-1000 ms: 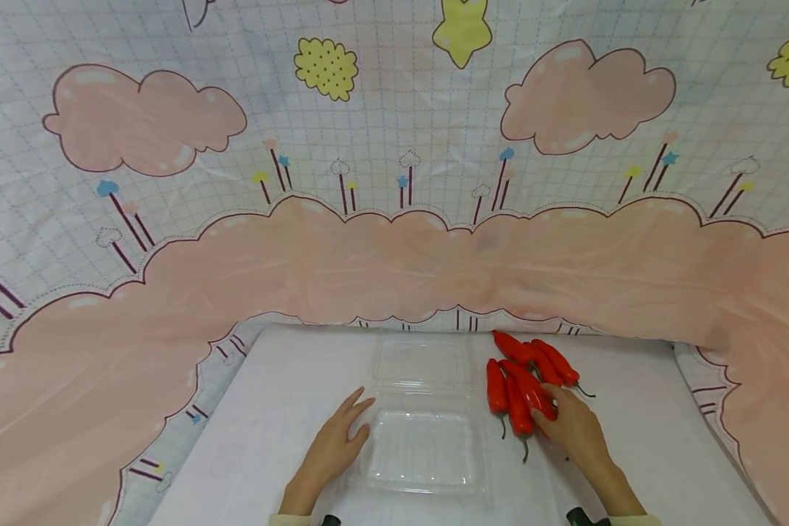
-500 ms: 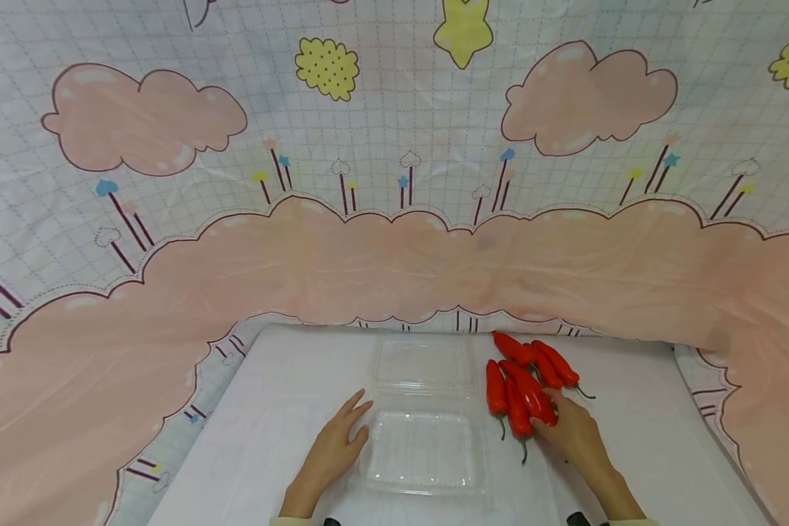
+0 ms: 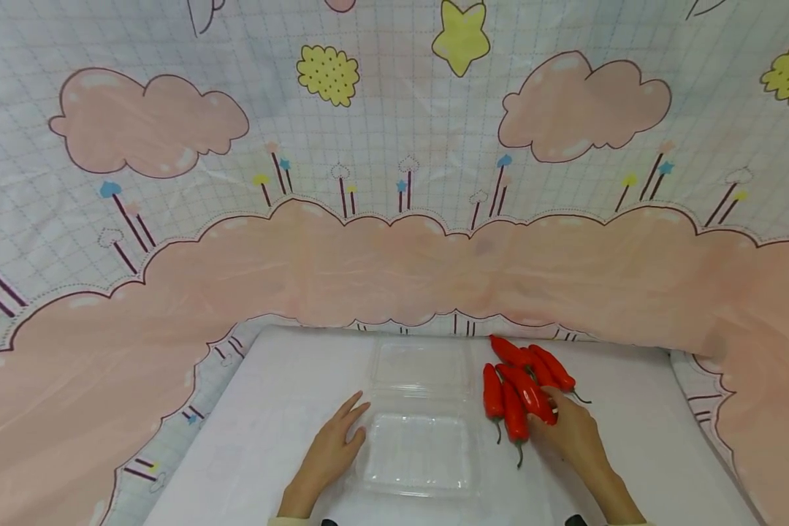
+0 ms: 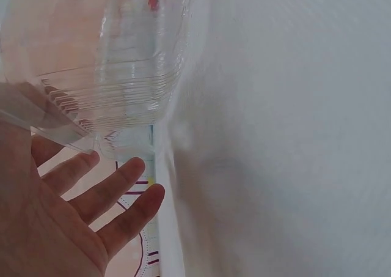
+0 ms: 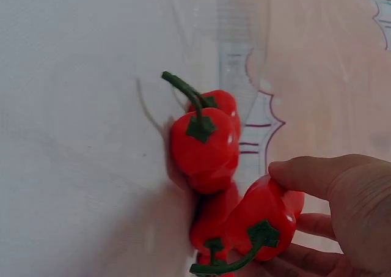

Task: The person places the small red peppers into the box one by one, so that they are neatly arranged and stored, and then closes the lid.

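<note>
A clear plastic box (image 3: 417, 449) lies unfolded on the white table, its hinged lid (image 3: 421, 365) flat behind the base. Beside the box's left edge is my left hand (image 3: 325, 453), with fingers spread and thumb near the base's side. The left wrist view shows those fingers close to the clear wall (image 4: 122, 63); contact is hard to tell. My right hand (image 3: 575, 431) pinches a red chili pepper (image 5: 253, 219) between thumb and fingers. This pepper lies at the right of a pile of several red peppers (image 3: 514, 413) with green stems, right of the box.
More red peppers (image 3: 552, 365) lie at the back of the pile, near the table's far edge. A patterned cloth (image 3: 394, 270) with clouds and stars hangs behind and around the white table (image 3: 289, 372).
The head view has shifted very slightly. Both hands stay in nearly the same places, the right one still on the same pepper, and the box and the pile keep their arrangement.
</note>
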Demonstrator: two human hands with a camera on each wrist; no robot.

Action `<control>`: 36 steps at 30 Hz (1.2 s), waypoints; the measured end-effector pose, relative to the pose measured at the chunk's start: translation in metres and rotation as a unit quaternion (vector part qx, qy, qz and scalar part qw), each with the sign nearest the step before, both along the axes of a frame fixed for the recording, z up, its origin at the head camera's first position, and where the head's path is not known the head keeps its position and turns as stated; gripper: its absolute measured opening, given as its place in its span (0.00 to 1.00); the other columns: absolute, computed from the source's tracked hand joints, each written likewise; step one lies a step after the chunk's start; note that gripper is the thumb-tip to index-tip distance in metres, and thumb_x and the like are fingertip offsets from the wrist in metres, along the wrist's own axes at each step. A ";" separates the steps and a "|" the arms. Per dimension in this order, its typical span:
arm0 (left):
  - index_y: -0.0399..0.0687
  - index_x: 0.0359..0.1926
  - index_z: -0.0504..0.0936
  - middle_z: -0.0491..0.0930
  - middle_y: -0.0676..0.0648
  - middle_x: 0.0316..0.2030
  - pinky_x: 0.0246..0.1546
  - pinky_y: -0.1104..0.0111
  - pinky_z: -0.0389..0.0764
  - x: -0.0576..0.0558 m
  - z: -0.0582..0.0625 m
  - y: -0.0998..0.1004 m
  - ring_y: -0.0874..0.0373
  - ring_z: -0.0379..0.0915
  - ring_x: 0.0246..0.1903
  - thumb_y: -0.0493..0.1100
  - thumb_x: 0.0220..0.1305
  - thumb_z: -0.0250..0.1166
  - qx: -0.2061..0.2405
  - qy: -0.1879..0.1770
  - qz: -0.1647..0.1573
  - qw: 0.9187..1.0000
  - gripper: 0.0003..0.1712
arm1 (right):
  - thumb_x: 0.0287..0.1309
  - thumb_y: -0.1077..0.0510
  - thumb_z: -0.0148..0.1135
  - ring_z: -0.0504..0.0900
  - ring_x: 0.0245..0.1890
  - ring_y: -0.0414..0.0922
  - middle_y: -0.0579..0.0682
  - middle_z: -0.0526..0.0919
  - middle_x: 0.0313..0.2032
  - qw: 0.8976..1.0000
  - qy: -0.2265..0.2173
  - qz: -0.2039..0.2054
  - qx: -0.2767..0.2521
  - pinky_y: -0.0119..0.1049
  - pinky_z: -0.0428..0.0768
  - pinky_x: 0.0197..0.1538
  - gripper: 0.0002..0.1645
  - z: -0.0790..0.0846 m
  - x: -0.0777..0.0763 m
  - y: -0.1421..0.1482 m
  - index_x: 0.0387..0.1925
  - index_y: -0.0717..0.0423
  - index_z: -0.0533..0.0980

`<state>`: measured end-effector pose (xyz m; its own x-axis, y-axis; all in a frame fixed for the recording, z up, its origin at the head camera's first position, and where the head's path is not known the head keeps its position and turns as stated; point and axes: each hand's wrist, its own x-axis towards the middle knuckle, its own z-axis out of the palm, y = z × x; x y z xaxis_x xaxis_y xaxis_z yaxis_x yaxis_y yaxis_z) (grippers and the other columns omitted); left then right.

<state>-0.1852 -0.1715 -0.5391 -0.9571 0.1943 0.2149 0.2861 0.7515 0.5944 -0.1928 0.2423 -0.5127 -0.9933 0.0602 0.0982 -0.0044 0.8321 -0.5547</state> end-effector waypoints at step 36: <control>0.48 0.65 0.75 0.65 0.47 0.72 0.63 0.43 0.72 0.005 -0.004 -0.007 0.41 0.67 0.67 0.41 0.66 0.61 0.009 0.004 0.006 1.000 0.25 | 0.46 0.54 0.77 0.79 0.43 0.46 0.51 0.84 0.46 0.998 0.047 0.038 -0.018 0.46 0.85 0.46 0.37 0.024 0.021 -0.071 0.60 0.54 0.75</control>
<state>-0.1801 -0.1782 -0.5428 -0.9574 0.1791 0.2265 0.2824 0.7442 0.6053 -0.1722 0.1714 -0.4889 -0.9817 -0.0095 0.1904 -0.1201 0.8063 -0.5792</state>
